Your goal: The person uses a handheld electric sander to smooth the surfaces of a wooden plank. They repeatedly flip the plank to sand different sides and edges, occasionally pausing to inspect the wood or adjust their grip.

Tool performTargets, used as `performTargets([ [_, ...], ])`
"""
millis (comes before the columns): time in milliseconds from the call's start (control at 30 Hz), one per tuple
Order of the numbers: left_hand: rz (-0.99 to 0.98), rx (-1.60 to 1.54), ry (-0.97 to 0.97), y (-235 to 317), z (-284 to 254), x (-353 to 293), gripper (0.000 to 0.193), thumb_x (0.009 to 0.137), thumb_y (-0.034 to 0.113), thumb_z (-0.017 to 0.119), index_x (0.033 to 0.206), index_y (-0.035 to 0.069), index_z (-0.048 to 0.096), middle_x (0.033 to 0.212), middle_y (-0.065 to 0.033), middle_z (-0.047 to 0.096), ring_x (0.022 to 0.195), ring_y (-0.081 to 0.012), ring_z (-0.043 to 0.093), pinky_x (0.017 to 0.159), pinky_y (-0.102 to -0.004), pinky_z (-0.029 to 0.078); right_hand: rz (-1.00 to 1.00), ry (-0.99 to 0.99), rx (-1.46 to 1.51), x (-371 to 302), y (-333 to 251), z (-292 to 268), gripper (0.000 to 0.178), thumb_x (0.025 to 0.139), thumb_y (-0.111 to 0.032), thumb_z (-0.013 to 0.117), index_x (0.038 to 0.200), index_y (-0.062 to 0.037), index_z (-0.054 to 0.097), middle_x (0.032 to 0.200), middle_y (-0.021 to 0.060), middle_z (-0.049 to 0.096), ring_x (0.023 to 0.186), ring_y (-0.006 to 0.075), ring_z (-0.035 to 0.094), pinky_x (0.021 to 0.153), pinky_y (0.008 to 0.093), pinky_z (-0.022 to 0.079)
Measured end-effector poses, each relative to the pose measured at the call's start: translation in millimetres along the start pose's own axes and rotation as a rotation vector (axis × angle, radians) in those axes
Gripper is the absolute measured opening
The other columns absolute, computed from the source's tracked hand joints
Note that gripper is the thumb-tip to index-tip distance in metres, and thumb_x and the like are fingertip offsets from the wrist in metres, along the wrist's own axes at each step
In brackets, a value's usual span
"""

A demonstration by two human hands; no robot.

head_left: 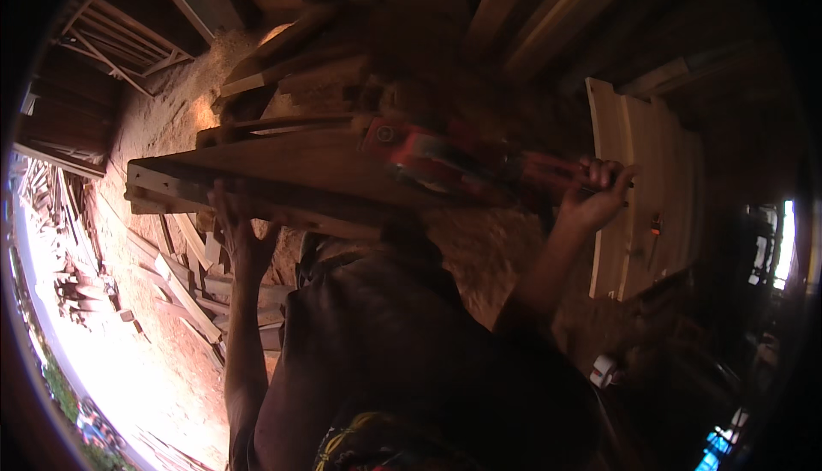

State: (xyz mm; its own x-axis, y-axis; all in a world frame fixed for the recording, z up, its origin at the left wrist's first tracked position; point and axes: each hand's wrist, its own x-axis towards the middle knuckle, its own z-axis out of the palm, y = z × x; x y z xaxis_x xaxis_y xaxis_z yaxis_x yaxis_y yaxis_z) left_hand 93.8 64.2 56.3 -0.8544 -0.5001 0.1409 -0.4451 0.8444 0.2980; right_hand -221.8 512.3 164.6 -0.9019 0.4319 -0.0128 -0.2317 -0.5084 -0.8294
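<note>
Tool (pixel 445 163): red power tool, centre, lying on the plank (pixel 282 171).
Right hand (pixel 595 193): grip closed round the tool's handle.
Left hand (pixel 235 227): fingers clasp the plank's near edge.
Boards (pixel 651 188): pale, far right.

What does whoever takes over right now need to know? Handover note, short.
Left hand: grip closed on the near edge of the long wooden plank, steadying it.
Right hand: grip closed on the handle of the red power tool, which lies on the plank's top face.
Plank rests across a wood stack; pale board panel to the right.
Done or left: can't tell, the tool is blurred.
</note>
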Motion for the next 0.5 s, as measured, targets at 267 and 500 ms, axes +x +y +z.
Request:
performTargets([
  [267, 0.378, 0.125, -0.233, 3, 0, 49, 0.104, 0.065, 0.045, 0.098, 0.152, 0.009, 0.056, 0.152, -0.0131, 0.059, 0.152, -0.0320, 0.046, 0.125, -0.0587, 0.026, 0.035, 0.431, 0.181, 67, 39, -99, 0.057, 0.115, -0.056, 0.043, 0.090, -0.0088, 0.061, 0.072, 0.0009, 0.052, 0.072, 0.0224, 0.060, 0.078, 0.0412, 0.059],
  [500, 0.388, 0.058, -0.386, 28, 0, 75, 0.079, 0.063, 0.047, 0.098, 0.131, 0.014, 0.074, 0.130, -0.0102, 0.072, 0.131, -0.0339, 0.062, 0.116, -0.0523, 0.039, -0.136, 0.168, 0.188, 109, 65, -225, 0.052, 0.115, -0.048, 0.038, 0.109, -0.0038, 0.065, 0.087, 0.0095, 0.067, 0.082, 0.0299, 0.068, 0.084, 0.0454, 0.062],
])
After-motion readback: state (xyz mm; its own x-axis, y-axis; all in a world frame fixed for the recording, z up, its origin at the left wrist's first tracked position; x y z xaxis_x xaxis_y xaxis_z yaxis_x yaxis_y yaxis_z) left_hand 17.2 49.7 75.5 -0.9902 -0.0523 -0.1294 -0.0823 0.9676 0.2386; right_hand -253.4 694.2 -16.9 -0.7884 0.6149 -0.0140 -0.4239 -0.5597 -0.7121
